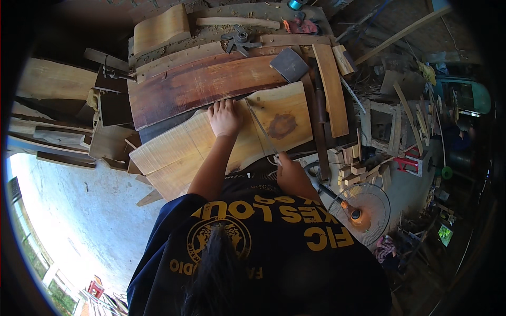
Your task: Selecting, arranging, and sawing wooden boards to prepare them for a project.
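Observation:
A pale wide wooden board [182, 150] lies at a slant on the workbench in front of me, with a large dark knot near its right end and a thin line drawn across it. My left hand [225, 118] presses on the board, fingers bent over its far edge. In my right hand [287, 167], near the board's close edge, is the grip end of what looks like a handsaw [262, 128]. Its narrow blade, seen almost edge-on, runs across the board to the far edge. Whether the blade has cut into the wood is too small to tell.
Beyond the board lie a reddish-brown plank [205, 81], a dark square block [289, 65] and a metal star-shaped part [241, 41]. Another plank [331, 89] rests at the right. A standing fan [359, 213] and stacked wood offcuts [354, 171] are close on my right.

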Demonstrator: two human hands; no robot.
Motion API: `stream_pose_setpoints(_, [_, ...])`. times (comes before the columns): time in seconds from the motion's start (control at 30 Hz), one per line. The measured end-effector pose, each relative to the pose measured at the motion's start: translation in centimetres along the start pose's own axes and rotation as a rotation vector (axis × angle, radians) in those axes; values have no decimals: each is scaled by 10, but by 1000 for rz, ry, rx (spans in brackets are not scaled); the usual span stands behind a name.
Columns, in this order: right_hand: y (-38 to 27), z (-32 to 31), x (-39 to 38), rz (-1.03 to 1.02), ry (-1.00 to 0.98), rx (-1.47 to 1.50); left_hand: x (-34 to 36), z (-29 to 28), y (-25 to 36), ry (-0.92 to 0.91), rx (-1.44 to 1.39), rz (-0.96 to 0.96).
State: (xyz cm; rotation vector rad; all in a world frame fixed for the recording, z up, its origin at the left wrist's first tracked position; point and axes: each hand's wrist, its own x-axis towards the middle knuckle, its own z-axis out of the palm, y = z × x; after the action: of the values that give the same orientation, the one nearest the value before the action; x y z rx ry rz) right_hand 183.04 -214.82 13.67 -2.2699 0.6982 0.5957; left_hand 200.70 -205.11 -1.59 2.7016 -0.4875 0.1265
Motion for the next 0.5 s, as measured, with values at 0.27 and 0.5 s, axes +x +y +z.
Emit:
stream_pose_setpoints(0.27, [-10, 12, 62, -136, 132, 9, -1, 1, -1, 9, -24, -5])
stream_pose_setpoints(0.5, [15, 2, 1, -103, 20, 55, 1, 1, 0, 92, -40, 6])
